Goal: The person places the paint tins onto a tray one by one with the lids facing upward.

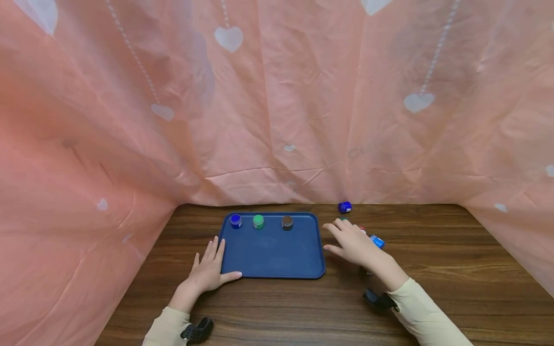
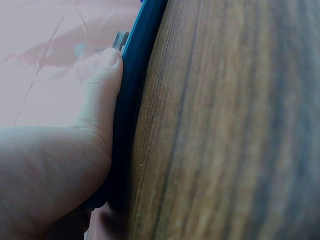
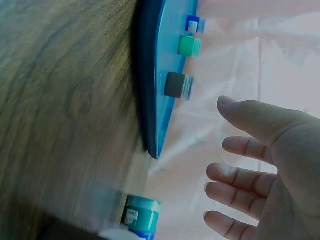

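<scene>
The small paint pots lie scattered on the desk [image 1: 433, 269] just under and beyond the right hand [image 1: 352, 245]: a light-blue-capped pot [image 1: 377, 241] right beside its knuckles, a teal-capped pot [image 3: 142, 217] lying on its side just below the fingers in the right wrist view, and a dark blue pot [image 1: 345, 207] farther out past the fingertips, near the pink cloth backdrop [image 1: 277, 96]. That hand hovers with fingers spread and relaxed, holding nothing. To its thumb side sits the blue tray [image 1: 272, 259], with three pots standing upright along the far edge: a blue-lidded one [image 1: 235, 220], a green-lidded one [image 1: 258, 221] and a brown-lidded one [image 1: 287, 222]. The left hand [image 1: 209, 271] lies flat on the desk with straight fingers, its thumb [image 2: 107, 95] pressed along the tray's near corner, steadying it. A good pick here would likely mean lowering the right hand over the nearest pot, pinching it across the cap and body so it cannot roll, and lifting cleanly over the tray rim; keeping the left thumb firm on the tray should stop it sliding
</scene>
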`<state>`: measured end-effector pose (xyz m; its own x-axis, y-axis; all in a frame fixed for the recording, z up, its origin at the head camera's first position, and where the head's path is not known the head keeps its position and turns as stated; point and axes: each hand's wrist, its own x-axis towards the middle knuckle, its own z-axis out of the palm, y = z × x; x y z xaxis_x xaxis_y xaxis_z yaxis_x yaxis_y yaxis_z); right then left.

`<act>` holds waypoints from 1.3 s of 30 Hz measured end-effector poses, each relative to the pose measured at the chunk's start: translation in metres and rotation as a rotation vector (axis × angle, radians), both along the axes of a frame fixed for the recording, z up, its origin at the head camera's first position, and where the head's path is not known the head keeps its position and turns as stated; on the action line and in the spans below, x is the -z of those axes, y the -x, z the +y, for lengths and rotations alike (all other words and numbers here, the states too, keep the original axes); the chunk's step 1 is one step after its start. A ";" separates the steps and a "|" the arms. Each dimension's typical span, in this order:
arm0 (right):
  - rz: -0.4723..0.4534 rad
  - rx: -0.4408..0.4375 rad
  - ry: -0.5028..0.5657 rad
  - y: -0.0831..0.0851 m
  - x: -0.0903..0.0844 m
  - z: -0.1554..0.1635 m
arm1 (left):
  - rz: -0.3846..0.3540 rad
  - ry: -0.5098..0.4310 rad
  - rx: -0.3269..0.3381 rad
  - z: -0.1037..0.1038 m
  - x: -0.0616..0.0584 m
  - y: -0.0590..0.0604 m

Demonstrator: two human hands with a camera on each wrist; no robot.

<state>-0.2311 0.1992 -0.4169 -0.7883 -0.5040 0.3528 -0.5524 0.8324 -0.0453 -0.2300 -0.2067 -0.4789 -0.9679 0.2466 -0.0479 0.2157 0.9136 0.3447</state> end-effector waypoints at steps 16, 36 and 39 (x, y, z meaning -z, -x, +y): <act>0.021 0.025 -0.004 -0.025 -0.004 0.028 | -0.014 0.012 -0.001 -0.001 -0.007 -0.001; 0.008 0.019 -0.023 -0.050 0.006 0.074 | -0.004 -0.024 0.009 -0.001 -0.004 -0.001; 0.022 0.023 -0.026 -0.049 0.009 0.077 | -0.008 -0.023 0.011 -0.002 -0.002 0.000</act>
<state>-0.1816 0.2765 -0.4262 -0.7922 -0.4948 0.3573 -0.5335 0.8457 -0.0119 -0.2297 -0.2092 -0.4768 -0.9649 0.2579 -0.0499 0.2224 0.9031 0.3674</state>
